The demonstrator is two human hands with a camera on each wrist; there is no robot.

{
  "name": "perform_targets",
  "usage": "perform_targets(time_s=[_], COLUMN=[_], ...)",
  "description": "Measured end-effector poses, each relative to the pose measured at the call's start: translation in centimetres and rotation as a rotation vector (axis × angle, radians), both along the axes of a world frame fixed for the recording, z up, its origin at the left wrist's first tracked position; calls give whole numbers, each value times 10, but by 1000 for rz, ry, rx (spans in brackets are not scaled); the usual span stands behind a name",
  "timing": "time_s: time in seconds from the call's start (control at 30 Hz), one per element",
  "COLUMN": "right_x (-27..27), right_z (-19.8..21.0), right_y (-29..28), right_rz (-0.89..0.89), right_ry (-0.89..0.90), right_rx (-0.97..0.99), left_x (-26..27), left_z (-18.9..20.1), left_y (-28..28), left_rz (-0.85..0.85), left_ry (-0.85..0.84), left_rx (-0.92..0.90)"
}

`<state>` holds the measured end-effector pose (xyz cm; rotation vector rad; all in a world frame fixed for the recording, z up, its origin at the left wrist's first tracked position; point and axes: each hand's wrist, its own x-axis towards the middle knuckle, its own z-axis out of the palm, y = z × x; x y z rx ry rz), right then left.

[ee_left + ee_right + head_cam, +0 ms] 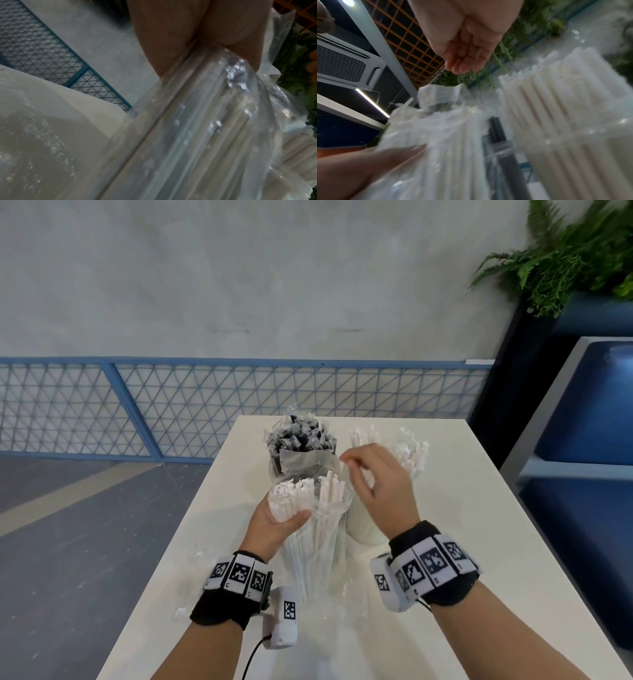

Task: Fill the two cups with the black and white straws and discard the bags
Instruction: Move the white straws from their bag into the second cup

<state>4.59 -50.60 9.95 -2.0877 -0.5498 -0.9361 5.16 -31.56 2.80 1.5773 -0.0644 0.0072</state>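
Observation:
My left hand (281, 522) grips a clear bag of white straws (315, 542) near its open top and holds it upright on the white table (445, 542). The same bag (205, 121) fills the left wrist view. My right hand (373, 477) hovers just above and to the right of the bag's mouth with relaxed fingers, and nothing is in it (467, 54). Behind it a white cup (363, 529) holds white straws (407, 450). At the back left stand black straws (301, 440), partly wrapped in clear plastic (308, 463); their cup is hidden.
Small scraps of clear plastic (202, 553) lie on the table to the left of my left wrist. The table's left edge drops to a grey floor. A blue mesh railing (205, 405) runs behind, and a blue sofa (582, 474) and a plant (565, 258) stand at the right.

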Motion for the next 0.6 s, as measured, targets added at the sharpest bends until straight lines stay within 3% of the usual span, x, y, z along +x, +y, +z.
perform_targets(time_s=[0.13, 0.23, 0.37, 0.6], right_x=[0, 1, 0, -2], right_z=[-25, -38, -40, -42], right_y=[21, 28, 31, 34], right_rz=[62, 88, 148, 235], right_ry=[229, 378, 387, 446], right_rx=[-141, -79, 71, 101], left_x=[-1, -4, -4, -4], left_z=[1, 4, 4, 3], left_y=[2, 4, 6, 9], left_rz=[-41, -85, -131, -204], left_ry=[-48, -69, -81, -80], left_rx=[25, 26, -16, -42])
